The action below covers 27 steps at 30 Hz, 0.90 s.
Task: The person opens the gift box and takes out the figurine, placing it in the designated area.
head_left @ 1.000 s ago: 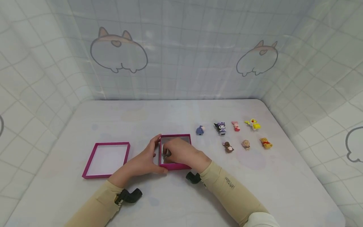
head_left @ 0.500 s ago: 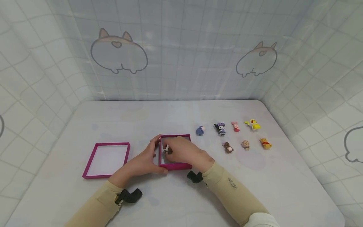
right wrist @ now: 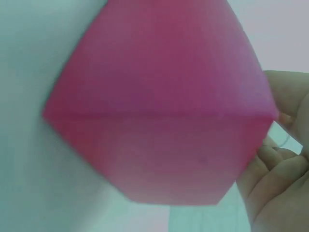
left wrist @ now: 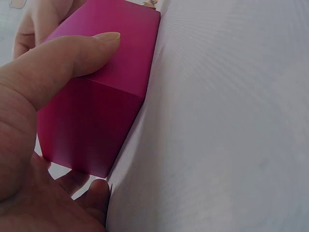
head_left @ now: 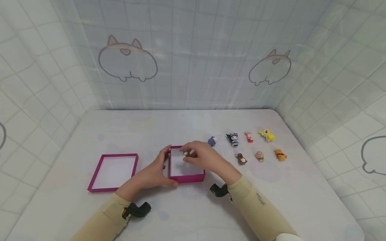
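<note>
My left hand grips a magenta box at its left side, with the thumb along the front wall. The left wrist view shows that thumb lying across a wall of the box. Over the box's open top, my right hand pinches a small brown-and-white figurine between thumb and fingers. The white inside of the box shows below it; part is hidden by the right hand. In the right wrist view the box fills the middle, my right hand is at the right edge, and the figurine is hidden.
A shallow magenta-rimmed lid lies at the left, inside up. To the right lie several figurines: blue, black-purple, pink, yellow, brown, beige and orange.
My right hand has risen out of the box and shifted right and back, bringing the brown-and-white figurine up with it. My left hand keeps its grip on the box.
</note>
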### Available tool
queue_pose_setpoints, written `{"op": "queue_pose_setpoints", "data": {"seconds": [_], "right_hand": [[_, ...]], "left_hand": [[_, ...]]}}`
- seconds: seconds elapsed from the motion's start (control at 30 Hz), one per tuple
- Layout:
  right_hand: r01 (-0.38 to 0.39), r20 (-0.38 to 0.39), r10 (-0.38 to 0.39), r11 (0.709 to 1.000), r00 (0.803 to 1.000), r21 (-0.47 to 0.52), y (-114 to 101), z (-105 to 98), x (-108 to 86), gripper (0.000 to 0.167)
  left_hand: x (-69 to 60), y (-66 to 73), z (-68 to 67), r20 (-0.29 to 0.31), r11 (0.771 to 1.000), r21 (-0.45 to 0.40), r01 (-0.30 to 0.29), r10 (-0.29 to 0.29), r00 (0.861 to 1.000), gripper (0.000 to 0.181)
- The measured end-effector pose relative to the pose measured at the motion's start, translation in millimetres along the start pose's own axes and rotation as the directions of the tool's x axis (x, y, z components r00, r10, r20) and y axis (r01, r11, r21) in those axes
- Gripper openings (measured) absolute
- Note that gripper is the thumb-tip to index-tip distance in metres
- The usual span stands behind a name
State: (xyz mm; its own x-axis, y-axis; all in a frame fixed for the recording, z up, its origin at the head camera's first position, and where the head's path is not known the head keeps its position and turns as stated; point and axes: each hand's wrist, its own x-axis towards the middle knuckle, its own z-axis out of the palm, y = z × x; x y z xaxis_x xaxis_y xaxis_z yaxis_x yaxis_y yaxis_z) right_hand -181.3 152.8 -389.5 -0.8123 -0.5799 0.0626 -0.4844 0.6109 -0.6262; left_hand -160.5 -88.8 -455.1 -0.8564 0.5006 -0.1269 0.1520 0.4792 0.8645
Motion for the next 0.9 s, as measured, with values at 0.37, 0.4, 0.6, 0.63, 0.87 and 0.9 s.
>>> {"op": "queue_pose_setpoints", "data": {"seconds": [0.37, 0.4, 0.6, 0.63, 0.87, 0.9], "right_hand": [[-0.044, -0.096, 0.049, 0.998, 0.994, 0.051, 10, -10, -12.9, 0.04], [-0.045, -0.104, 0.05, 0.998, 0.993, 0.049, 11, -11, -14.0, 0.04], [-0.067, -0.163, 0.073, 0.997, 0.984, 0.045, 15, -15, -25.3, 0.039], [-0.065, -0.178, 0.072, 0.997, 0.981, 0.045, 16, -17, -27.7, 0.039], [-0.079, -0.262, 0.087, 0.996, 0.961, 0.041, 25, -26, -44.4, 0.038], [-0.09, -0.267, 0.098, 0.995, 0.959, 0.041, 27, -26, -47.1, 0.039]], "left_hand": [[2.2, 1.3, -2.5, -0.003, 1.0, 0.004, 0.001, -0.001, 1.0, 0.133], [2.5, 1.4, -2.2, -0.004, 1.0, 0.002, 0.002, -0.002, 1.0, 0.134], [4.0, 1.9, -0.6, -0.006, 1.0, -0.007, 0.017, -0.017, 1.0, 0.133], [4.3, 1.9, -0.5, -0.005, 1.0, -0.007, 0.016, -0.016, 1.0, 0.133], [5.9, 3.0, -0.9, -0.003, 1.0, -0.016, 0.015, -0.015, 1.0, 0.134], [6.2, 2.9, -0.9, -0.001, 1.0, -0.018, 0.016, -0.016, 1.0, 0.134]]}}
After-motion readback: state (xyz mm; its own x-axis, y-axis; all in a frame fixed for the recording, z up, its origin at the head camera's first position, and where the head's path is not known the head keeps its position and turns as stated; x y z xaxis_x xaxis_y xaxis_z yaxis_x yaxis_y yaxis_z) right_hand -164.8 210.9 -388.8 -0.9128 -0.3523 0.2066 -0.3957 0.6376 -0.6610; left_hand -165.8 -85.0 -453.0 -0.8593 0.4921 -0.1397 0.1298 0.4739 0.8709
